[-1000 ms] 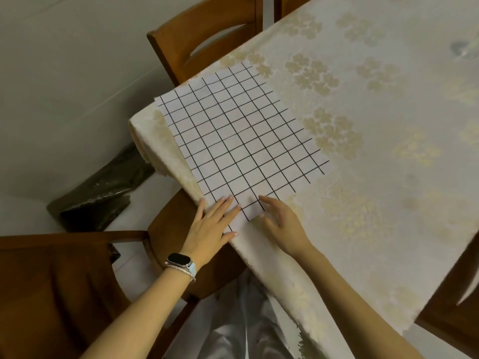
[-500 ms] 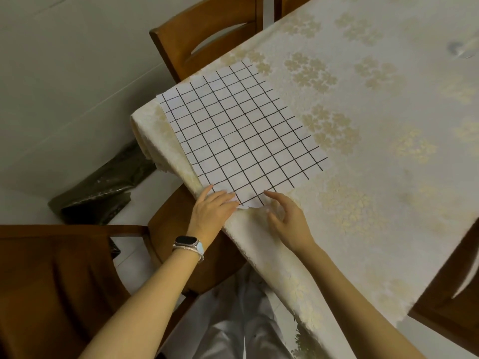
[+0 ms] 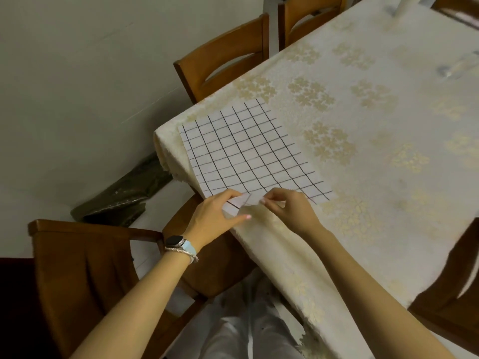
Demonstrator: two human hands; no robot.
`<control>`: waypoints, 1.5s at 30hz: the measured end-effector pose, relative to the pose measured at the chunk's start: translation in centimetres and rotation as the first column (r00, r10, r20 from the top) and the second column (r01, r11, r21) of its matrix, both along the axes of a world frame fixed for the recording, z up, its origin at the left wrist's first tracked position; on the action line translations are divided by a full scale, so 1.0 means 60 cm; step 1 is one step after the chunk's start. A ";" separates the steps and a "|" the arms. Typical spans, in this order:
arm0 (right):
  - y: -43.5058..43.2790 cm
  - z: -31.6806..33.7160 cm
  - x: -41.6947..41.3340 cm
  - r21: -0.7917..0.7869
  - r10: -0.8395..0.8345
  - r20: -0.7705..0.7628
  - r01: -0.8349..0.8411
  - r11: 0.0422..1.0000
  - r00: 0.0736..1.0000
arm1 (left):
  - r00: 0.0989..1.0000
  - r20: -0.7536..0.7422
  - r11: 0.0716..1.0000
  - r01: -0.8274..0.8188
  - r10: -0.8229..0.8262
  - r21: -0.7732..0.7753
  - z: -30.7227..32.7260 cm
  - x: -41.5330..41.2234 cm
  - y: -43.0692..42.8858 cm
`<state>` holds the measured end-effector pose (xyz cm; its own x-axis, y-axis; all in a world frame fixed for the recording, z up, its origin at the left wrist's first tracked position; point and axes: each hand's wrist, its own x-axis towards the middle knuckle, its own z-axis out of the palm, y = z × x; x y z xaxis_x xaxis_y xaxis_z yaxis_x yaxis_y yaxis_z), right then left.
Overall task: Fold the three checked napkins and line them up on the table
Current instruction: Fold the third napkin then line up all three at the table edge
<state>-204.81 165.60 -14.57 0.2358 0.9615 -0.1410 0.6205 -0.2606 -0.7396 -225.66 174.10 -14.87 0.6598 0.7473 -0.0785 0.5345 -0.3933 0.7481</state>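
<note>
A white napkin with a black check [image 3: 248, 151] lies flat on the near left corner of the table [image 3: 375, 141], which wears a cream cloth with gold flowers. Its nearest corner is lifted off the cloth. My left hand [image 3: 217, 218], with a watch on the wrist, pinches that raised corner from the left. My right hand [image 3: 290, 211] pinches the same corner from the right, fingertips almost meeting the left's. Only this one napkin shows in view.
Wooden chairs stand round the table: one behind the napkin [image 3: 225, 55], one at my left [image 3: 85, 275], another at the right edge [image 3: 456, 286]. A dark bag [image 3: 121, 200] lies on the floor by the wall. A clear object [image 3: 458, 66] sits far right on the cloth.
Both hands went from resting flat on the napkin's near corner to pinching it and raising it off the cloth. The camera has drawn back and swung, showing more of the table.
</note>
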 end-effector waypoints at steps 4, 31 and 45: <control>0.000 0.023 -0.008 0.040 -0.031 0.042 0.030 0.999 0.999 | 1.000 0.002 1.000 -0.008 0.008 0.015 0.006 -0.006 -0.006; -0.056 0.033 0.153 -0.090 -0.225 -0.036 0.221 0.971 0.974 | 0.912 0.189 0.859 -0.252 0.365 -0.445 0.004 -0.065 0.033; 0.134 -0.040 0.180 -0.059 -0.350 -0.042 0.347 0.936 0.936 | 0.735 -0.008 0.653 -0.608 0.678 -0.452 -0.074 -0.015 0.165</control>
